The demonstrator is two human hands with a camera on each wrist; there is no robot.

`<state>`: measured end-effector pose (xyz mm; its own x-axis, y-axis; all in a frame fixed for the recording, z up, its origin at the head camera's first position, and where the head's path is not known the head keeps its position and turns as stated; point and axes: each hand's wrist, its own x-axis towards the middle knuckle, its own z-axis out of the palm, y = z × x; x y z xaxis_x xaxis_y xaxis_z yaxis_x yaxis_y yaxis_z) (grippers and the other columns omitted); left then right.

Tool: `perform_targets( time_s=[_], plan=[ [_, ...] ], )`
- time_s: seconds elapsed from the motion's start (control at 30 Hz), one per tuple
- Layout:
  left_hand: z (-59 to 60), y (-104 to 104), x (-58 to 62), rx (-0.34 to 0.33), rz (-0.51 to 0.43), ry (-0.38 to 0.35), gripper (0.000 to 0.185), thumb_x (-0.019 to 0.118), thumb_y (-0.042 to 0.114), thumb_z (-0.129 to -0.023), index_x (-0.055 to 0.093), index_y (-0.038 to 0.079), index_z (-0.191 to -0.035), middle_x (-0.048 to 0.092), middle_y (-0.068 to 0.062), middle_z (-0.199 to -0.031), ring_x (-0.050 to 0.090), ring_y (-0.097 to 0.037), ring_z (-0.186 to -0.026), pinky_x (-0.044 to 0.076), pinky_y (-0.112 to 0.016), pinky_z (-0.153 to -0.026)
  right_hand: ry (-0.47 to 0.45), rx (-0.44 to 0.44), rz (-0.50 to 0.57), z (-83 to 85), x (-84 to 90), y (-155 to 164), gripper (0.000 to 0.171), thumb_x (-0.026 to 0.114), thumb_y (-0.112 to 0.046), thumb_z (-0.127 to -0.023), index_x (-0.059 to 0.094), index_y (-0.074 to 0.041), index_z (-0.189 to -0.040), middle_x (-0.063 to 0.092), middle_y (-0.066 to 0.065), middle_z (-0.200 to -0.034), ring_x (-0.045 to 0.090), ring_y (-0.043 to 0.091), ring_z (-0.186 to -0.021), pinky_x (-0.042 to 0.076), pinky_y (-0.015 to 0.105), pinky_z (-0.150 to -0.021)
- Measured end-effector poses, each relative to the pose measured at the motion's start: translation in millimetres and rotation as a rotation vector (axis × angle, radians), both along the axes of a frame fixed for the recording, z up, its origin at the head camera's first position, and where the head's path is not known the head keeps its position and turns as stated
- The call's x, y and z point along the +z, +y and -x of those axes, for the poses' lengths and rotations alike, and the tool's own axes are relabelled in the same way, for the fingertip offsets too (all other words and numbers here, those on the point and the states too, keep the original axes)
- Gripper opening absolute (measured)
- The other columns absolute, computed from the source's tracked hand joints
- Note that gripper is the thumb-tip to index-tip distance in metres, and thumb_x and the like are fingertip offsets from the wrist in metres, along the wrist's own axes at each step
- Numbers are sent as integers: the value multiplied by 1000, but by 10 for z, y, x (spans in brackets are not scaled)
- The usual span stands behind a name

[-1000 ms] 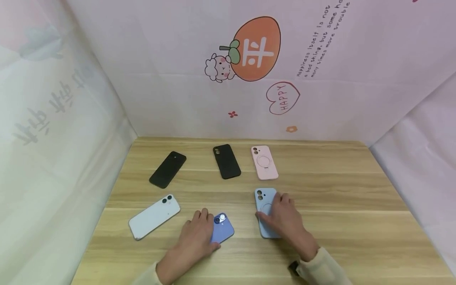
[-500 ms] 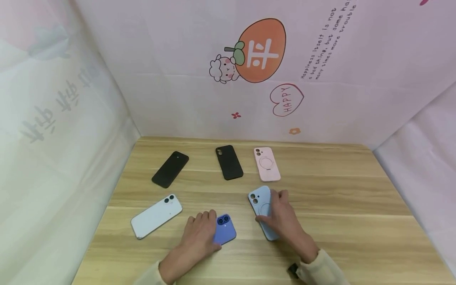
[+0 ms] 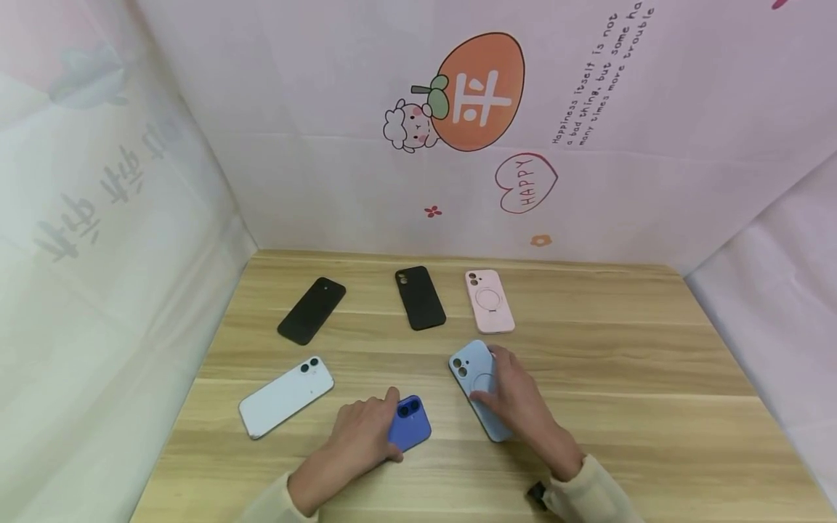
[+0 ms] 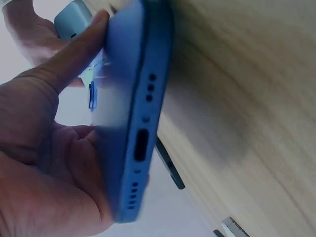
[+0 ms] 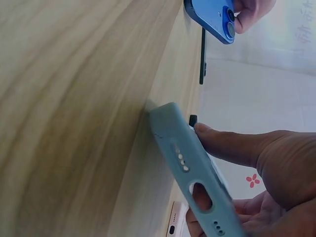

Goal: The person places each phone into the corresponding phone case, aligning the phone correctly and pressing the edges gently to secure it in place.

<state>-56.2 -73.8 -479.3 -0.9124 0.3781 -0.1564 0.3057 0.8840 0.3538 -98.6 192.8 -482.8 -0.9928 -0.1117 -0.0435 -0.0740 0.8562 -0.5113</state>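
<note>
Left hand grips blue phone, fingers curled over its left edge, thumb along near side; phone tipped up off wooden table, near front edge, camera end pointing away. Right hand grips light blue case, thumb on one long edge, fingers over other; case lifted at near end, just right of blue phone. White phone lies left. Behind: two black cases, pink case in row near backdrop.
</note>
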Motion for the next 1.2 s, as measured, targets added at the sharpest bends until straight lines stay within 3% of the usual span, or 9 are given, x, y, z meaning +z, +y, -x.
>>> perform_targets(
  time_s=[0.23,0.4,0.57,0.77,0.87,1.03,1.2],
  plan=[
    [-4,-34,38,-41,-85,10,57,98,23,-74,62,13,-117,72,-11,-88,63,-20,-69,48,-35,-53,33,-4,17,-1,54,-21,69,88,-9,-87,53,13,-142,65,31,-131,67,36,-112,60,54,-93],
    [17,-43,39,-51,-140,-5,43,95,19,-78,68,9,-110,71,-9,-86,62,-19,-72,49,-34,-58,16,-10,53,13,61,-12,50,82,-9,-93,60,11,-134,71,25,-116,69,29,-100,63,46,-82],
    [11,-72,67,-71,-171,-5,36,87,16,-87,62,6,-110,72,-13,-89,66,-23,-71,52,-35,-57,-23,3,132,25,89,17,40,79,-6,-95,61,8,-127,73,17,-103,65,20,-85,59,34,-68],
    [90,-107,148,-38,-317,-26,29,74,9,-98,53,1,-116,72,-20,-95,72,-30,-80,59,-41,-63,-110,-2,235,52,160,58,32,78,-4,-95,63,4,-122,72,13,-100,65,18,-82,57,31,-62],
    [143,-120,163,18,-416,-108,28,67,10,-104,50,-2,-123,70,-21,-96,69,-27,-79,59,-38,-63,-133,-12,260,61,211,77,32,79,-4,-93,64,5,-121,74,13,-96,67,18,-79,59,32,-60],
    [187,-131,164,146,-647,-305,35,55,16,-111,44,-2,-139,65,-19,-105,64,-22,-82,57,-37,-64,-109,5,308,78,267,129,33,82,-4,-90,68,8,-119,78,13,-89,71,16,-76,62,31,-59],
    [186,-98,172,235,-780,-418,53,49,18,-114,30,-2,-159,55,-29,-141,63,-35,-114,60,-56,-91,-103,3,357,106,341,170,34,81,-3,-90,70,11,-119,79,18,-95,76,21,-84,66,35,-67]
  ],
)
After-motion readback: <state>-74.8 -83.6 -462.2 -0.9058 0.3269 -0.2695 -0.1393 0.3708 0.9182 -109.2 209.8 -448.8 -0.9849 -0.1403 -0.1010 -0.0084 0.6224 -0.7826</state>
